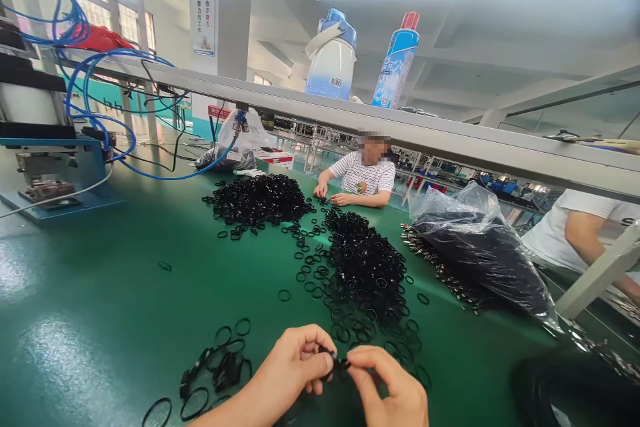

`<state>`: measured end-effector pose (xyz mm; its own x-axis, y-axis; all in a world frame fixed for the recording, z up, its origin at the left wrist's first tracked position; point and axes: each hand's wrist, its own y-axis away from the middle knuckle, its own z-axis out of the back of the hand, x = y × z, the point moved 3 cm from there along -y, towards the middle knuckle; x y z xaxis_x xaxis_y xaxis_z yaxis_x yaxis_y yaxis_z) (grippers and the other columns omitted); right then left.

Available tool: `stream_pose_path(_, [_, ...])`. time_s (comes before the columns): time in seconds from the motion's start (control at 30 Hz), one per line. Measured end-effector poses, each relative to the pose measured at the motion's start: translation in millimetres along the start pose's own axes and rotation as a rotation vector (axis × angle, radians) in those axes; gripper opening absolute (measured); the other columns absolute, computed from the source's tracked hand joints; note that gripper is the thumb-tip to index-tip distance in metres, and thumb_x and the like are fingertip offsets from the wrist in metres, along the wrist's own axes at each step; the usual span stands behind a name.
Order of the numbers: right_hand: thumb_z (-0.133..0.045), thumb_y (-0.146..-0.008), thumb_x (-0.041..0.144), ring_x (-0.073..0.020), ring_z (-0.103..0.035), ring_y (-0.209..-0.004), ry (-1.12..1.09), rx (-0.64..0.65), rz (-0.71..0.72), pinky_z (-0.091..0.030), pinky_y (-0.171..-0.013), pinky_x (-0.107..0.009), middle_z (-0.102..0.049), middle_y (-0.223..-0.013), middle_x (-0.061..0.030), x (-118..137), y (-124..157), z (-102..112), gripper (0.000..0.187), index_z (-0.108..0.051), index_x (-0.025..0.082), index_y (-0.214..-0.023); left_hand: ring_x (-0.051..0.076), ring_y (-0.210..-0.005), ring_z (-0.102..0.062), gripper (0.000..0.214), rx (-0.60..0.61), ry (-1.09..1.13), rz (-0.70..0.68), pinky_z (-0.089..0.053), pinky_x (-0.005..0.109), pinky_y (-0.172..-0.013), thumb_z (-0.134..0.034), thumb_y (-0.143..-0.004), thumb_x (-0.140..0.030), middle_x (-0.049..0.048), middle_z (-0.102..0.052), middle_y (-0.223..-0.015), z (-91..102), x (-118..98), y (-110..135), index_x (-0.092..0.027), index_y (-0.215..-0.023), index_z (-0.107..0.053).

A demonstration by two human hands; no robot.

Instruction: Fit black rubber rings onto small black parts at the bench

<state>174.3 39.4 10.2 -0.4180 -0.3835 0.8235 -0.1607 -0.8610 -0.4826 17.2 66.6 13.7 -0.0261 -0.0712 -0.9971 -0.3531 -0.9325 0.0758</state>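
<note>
My left hand (295,363) and my right hand (387,383) meet at the bottom centre, low over the green table (100,320). Both pinch one small black part (336,359) between thumb and fingertips; whether a ring sits on it is too small to tell. A big heap of black rubber rings (367,267) lies just beyond my hands. A second heap of black rings (257,199) lies further back to the left. A small cluster of black parts and loose rings (220,370) rests left of my left hand.
A clear plastic bag of dark parts (480,253) lies at the right. A blue press machine (47,167) with blue hoses stands at the far left. A person in a striped shirt (363,177) sits across the table; another person's arm (590,240) shows at the right. A jug and spray can (395,60) stand on the overhead rail.
</note>
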Motion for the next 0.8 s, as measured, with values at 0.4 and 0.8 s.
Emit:
stream_pose_path(0.4, [-0.058,-0.074,0.044,-0.0166,-0.059,-0.065,-0.078,-0.056,-0.365,-0.048,-0.055,-0.022,-0.064,-0.075,-0.0015,-23.8,-18.4,31.1,0.029,-0.064,0.019,-0.089,0.009,-0.05,-0.051,0.023,0.01,0.016,0.033,-0.038,0.022,-0.052,-0.06,-0.071,-0.031,-0.0008,-0.061,-0.06,2.5,7.0,-4.1,-0.013,-0.085,-0.06])
stream_pose_path(0.8, [-0.046,-0.076,0.021,-0.0141,-0.057,-0.061,0.181,0.366,-0.006,-0.038,-0.054,-0.022,-0.062,-0.073,0.0013,-1.0,-5.7,-5.4,0.019,-0.065,0.022,-0.074,0.014,-0.06,-0.061,0.02,0.095,0.066,-0.051,-0.047,0.026,-0.058,-0.059,-0.074,-0.027,0.0028,-0.065,-0.07,-8.3,5.9,0.3,-0.014,-0.087,-0.056])
